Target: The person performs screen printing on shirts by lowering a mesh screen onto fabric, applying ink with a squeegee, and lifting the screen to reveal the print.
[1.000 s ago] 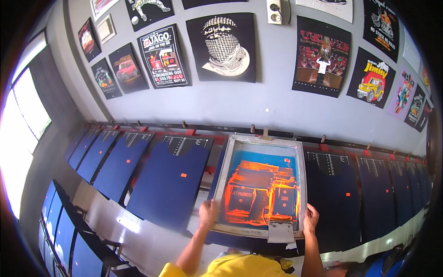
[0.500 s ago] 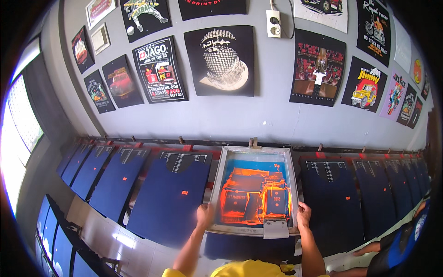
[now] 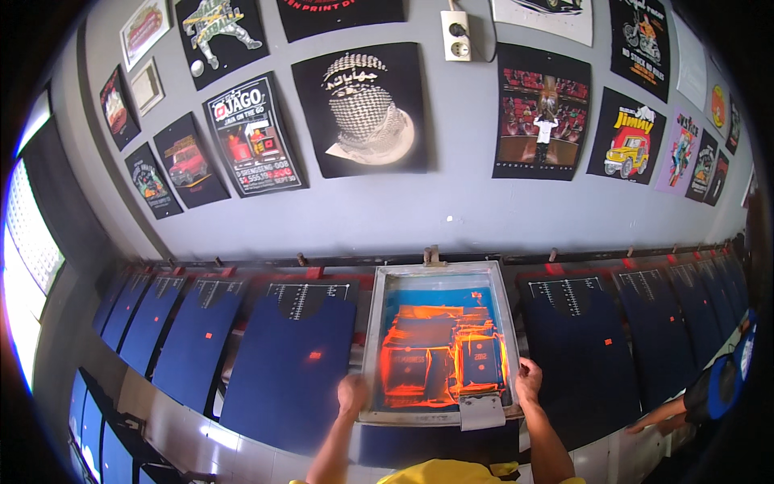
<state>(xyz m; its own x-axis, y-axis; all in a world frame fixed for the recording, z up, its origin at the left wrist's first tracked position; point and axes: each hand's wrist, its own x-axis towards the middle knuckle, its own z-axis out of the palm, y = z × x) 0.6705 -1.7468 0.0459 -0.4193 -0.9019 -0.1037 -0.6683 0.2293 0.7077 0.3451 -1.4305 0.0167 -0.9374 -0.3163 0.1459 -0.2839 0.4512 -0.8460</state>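
A screen-printing frame (image 3: 373, 331) with a pale metal rim lies over a dark blue shirt panel (image 3: 439, 444), which shows below its near edge. Orange ink is smeared over the blue mesh (image 3: 415, 298). A grey squeegee (image 3: 482, 412) rests at the frame's near right corner. My left hand (image 3: 352, 394), slightly blurred, is closed on the frame's left side near the front. Opposite it, my right hand (image 3: 529, 381) grips the right side with curled fingers.
Dark blue shirt panels on boards stand in a row to the left (image 3: 286, 379) and right (image 3: 584, 363), with small orange prints. A rail (image 3: 322, 261) runs behind them along the wall. At far right, a person (image 3: 709, 387) is partly in view.
The whole view has shifted a little, so the wall prints sit further left. Both hands stay on the frame's sides. The person at far right has changed position.
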